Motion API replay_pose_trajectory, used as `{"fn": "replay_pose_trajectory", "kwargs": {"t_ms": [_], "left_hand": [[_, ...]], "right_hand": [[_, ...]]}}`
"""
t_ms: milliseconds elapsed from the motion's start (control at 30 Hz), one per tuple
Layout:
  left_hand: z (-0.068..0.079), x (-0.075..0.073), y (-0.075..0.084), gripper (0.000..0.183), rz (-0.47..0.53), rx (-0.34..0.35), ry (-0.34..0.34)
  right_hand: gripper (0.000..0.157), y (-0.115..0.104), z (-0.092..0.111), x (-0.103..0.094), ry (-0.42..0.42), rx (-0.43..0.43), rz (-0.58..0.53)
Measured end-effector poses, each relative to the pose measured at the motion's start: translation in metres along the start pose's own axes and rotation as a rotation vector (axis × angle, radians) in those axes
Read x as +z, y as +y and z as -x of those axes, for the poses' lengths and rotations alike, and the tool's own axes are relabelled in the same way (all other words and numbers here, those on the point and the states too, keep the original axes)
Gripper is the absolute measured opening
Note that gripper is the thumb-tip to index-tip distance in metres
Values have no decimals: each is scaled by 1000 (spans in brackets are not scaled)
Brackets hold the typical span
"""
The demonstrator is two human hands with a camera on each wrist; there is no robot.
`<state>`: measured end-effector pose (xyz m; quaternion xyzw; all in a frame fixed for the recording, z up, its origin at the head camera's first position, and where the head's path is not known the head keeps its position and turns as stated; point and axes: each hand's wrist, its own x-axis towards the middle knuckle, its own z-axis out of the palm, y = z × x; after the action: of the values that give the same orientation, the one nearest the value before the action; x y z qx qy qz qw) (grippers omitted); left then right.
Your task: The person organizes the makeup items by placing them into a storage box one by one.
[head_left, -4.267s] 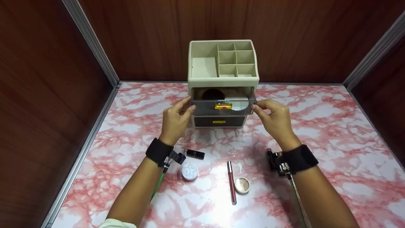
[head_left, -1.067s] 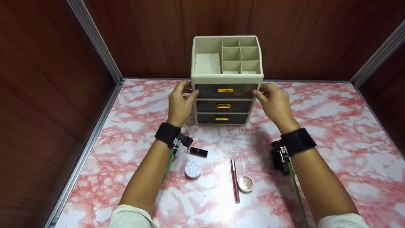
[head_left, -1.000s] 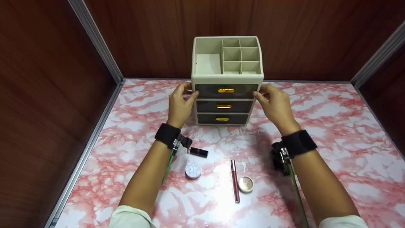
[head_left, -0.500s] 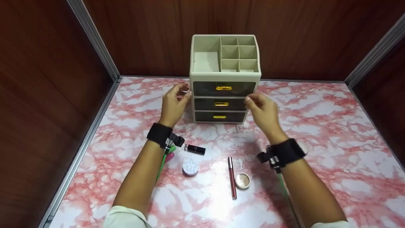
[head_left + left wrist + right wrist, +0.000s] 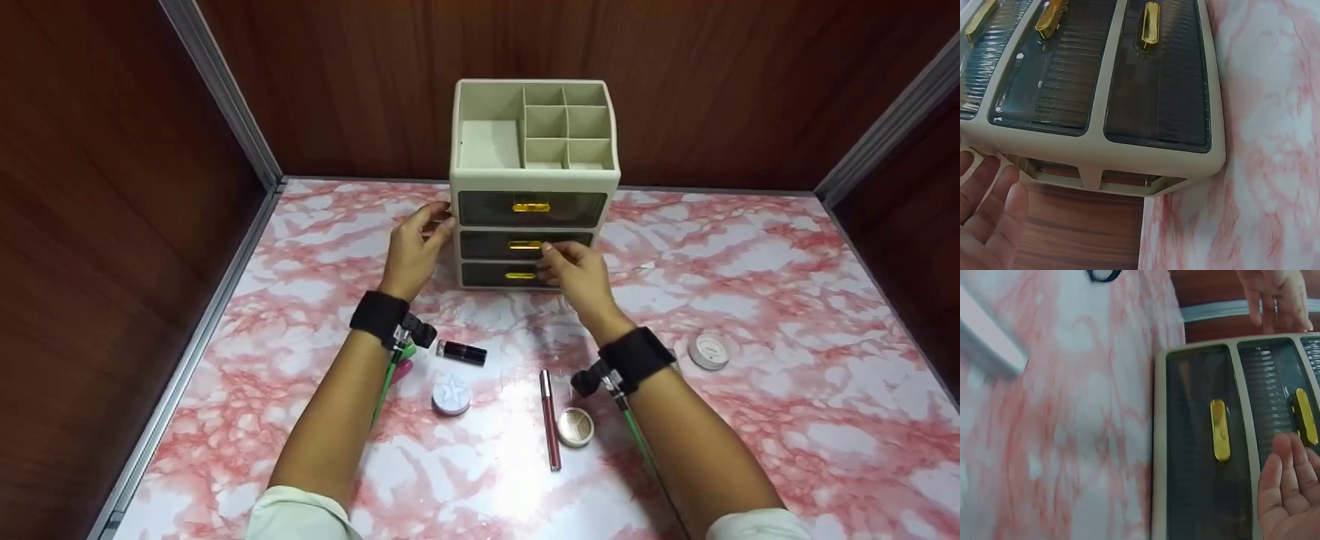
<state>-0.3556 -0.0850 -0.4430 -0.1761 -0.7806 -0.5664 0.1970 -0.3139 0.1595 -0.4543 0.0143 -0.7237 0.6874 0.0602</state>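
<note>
A cream makeup organizer (image 5: 534, 180) stands at the back of the table, with compartments on top and three dark drawers below, all pushed in. My left hand (image 5: 412, 251) rests beside its left wall, fingers loosely bent and holding nothing; in the left wrist view those fingers (image 5: 994, 197) lie near the side openings. At the middle drawer (image 5: 487, 245), my right hand (image 5: 577, 274) has its thumb and forefinger at the right end of the gold handle (image 5: 524, 245). In the right wrist view the other fingers (image 5: 1292, 478) sit just below that handle, not wrapped round it.
Nearer on the marbled table lie a black lipstick (image 5: 462, 352), a round star-lidded case (image 5: 451, 394), a red lip gloss tube (image 5: 550, 420), and a tricolour pan (image 5: 575, 427). A white round case (image 5: 709, 351) lies right. A pink item (image 5: 403, 371) shows by the left wrist.
The top drawer, pulled out at first, was pushed in. Since then my right hand has left the organizer's right edge and moved left and down to the middle handle; my left hand has eased off slightly.
</note>
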Motion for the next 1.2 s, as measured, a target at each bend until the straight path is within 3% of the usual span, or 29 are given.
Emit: {"fn": "replay_pose_trajectory", "kwargs": {"t_ms": [233, 467, 567, 700, 867, 1100, 1200], "left_hand": [[-1, -2, 3, 31, 15, 0, -5], [3, -4, 34, 24, 32, 65, 30], [-2, -1, 26, 25, 40, 90, 50], [-10, 4, 9, 28, 64, 73, 59], [-11, 5, 4, 28, 95, 71, 53], [-4, -2, 34, 23, 92, 30, 21], [-6, -2, 30, 24, 91, 22, 14]], "right_hand": [[52, 7, -4, 15, 9, 82, -71], [53, 7, -5, 23, 13, 145, -179], [50, 6, -5, 25, 26, 158, -230], [49, 6, -5, 27, 31, 186, -330], [42, 6, -7, 29, 32, 243, -441], [29, 3, -7, 30, 40, 274, -475], [30, 2, -6, 30, 45, 276, -483]]}}
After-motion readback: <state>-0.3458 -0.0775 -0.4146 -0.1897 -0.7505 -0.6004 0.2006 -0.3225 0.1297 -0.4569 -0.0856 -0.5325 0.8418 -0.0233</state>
